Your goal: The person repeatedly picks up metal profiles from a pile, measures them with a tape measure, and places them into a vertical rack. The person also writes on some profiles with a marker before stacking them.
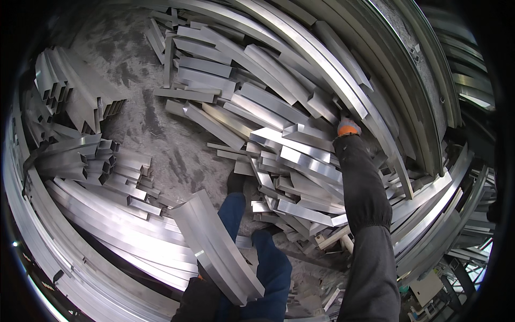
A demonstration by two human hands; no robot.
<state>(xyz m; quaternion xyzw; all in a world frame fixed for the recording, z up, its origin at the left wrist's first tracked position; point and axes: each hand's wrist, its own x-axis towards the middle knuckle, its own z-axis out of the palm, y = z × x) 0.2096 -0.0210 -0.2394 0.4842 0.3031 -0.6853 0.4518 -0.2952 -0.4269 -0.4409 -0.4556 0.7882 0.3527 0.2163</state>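
A wide silver metal profile (pixel 214 241) slants close in front of me, above my legs. My left hand holds it from beneath; the profile hides the fingers and most of the hand, leaving a bit of orange cuff (pixel 200 277) beside the dark sleeve. Out at the end of my stretched right arm, my right hand (pixel 348 126), in a pale glove with an orange cuff, reaches into the heap of cut metal profiles (pixel 306 153). It is at the end of a short profile (pixel 321 105), beside a long curved-looking bar (pixel 343 80). The right fingers are hidden.
Stacks of square metal tubes (pixel 80 155) and more profiles (pixel 80 91) lie at the left. Long bright bars (pixel 129 241) run along the lower left. Large long sections (pixel 424 80) line the right. Grey floor (pixel 171 155) shows between the heaps.
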